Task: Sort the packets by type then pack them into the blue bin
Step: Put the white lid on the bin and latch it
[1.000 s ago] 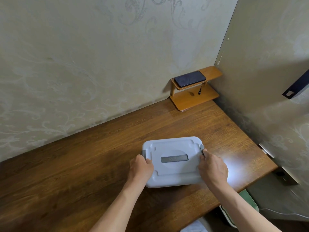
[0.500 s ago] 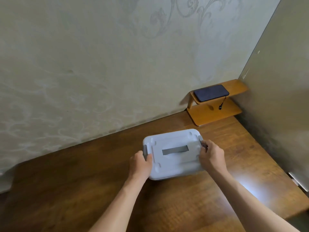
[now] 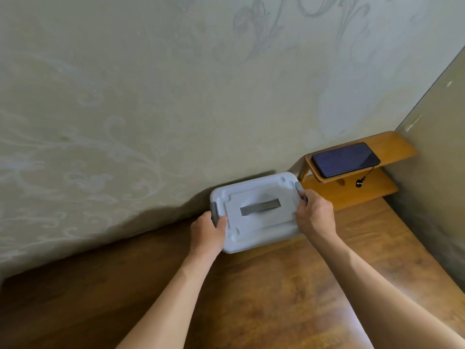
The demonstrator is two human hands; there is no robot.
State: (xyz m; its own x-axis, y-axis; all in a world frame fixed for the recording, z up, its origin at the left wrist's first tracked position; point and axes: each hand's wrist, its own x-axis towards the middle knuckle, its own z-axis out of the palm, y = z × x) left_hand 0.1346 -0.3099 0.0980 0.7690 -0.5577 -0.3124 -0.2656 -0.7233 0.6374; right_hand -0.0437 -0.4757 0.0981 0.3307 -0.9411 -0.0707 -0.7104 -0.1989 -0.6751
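The bin (image 3: 251,230) has slid back toward the wall (image 3: 151,122).

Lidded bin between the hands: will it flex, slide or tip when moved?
Probably stiff: the bin looks like moulded hard plastic. Likely slides easily on the glossy wooden table. Low and wide, so unlikely to tip.

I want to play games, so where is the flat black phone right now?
In the head view, the flat black phone lies at right on the small orange wooden shelf, beside the pale blue-grey lidded box.
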